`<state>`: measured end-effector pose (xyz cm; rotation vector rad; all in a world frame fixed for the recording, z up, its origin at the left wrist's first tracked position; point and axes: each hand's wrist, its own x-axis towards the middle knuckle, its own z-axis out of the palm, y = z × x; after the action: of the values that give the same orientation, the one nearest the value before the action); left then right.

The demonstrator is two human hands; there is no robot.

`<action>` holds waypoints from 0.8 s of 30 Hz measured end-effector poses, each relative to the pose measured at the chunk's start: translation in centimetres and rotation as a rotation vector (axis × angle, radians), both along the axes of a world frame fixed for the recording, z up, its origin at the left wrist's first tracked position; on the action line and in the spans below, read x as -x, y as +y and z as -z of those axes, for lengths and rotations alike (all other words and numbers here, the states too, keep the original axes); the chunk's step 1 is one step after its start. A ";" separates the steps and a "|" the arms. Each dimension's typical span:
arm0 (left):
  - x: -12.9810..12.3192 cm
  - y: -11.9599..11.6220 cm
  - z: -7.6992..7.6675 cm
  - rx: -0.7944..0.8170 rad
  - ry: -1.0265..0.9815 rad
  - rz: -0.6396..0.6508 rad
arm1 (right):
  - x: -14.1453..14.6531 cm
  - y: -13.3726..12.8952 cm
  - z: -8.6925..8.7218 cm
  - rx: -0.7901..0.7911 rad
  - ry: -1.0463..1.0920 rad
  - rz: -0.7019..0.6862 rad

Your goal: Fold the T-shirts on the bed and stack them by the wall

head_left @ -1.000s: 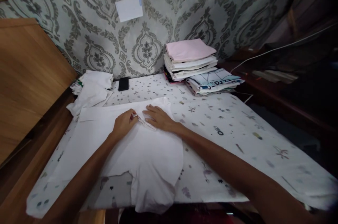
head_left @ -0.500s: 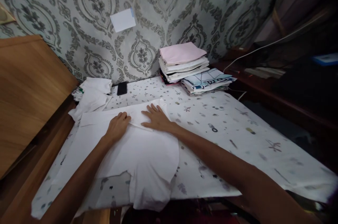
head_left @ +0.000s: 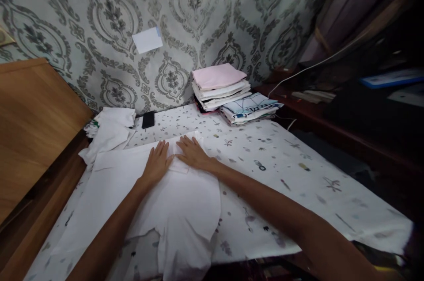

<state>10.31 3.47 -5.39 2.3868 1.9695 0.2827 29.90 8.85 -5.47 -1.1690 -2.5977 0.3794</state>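
Observation:
A white garment (head_left: pixel 115 179) lies spread on the patterned sheet, its lower part bunched and hanging toward the near edge. My left hand (head_left: pixel 158 161) rests flat on its upper part, fingers stretched out. Close beside it, my right hand (head_left: pixel 194 153) presses flat near the garment's upper right corner, fingers spread. The two thumbs nearly meet over a small folded flap (head_left: pixel 179 166) of the cloth. Neither hand grips anything.
Behind lie crumpled white clothes (head_left: pixel 114 122) and a black phone (head_left: pixel 148 119). A folded stack topped with pink cloth (head_left: pixel 219 76) stands by the wall, next to another folded pile (head_left: pixel 251 106). A wooden panel (head_left: pixel 39 126) rises at left; a white cable (head_left: pixel 318 63) runs at right.
My left hand has gone from curled fingers on the cloth to lying flat with fingers stretched. My right hand stays spread in about the same place. The camera view has shifted slightly.

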 end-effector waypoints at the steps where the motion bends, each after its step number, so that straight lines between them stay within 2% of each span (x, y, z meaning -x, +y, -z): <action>1: -0.1 0.4 0.6 0.023 0.020 -0.009 | -0.1 0.5 0.1 -0.030 0.008 0.025; 5: -0.1 0.9 1.8 0.067 0.048 -0.023 | -1.1 2.5 0.9 0.000 -0.061 0.152; 10: -0.3 0.5 1.0 0.089 0.053 -0.032 | -1.8 3.0 2.0 0.049 -0.097 0.240; 14: 0.2 -0.2 0.6 0.113 0.062 -0.039 | -1.7 2.6 1.6 0.065 -0.116 0.287; 18: 2.6 -2.3 0.5 0.107 0.033 -0.050 | -2.8 2.5 0.6 0.121 -0.053 0.265; 21: 5.6 -5.1 0.4 0.140 0.007 -0.087 | -5.2 0.3 0.1 0.076 0.091 0.190; 24: 9.6 -8.7 0.0 0.194 -0.011 -0.135 | -8.1 -4.7 -0.1 -0.005 0.190 -0.050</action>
<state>0.69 -5.24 -5.37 2.1361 2.0525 0.1015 37.98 4.14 -5.36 -1.0144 -2.4650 0.4707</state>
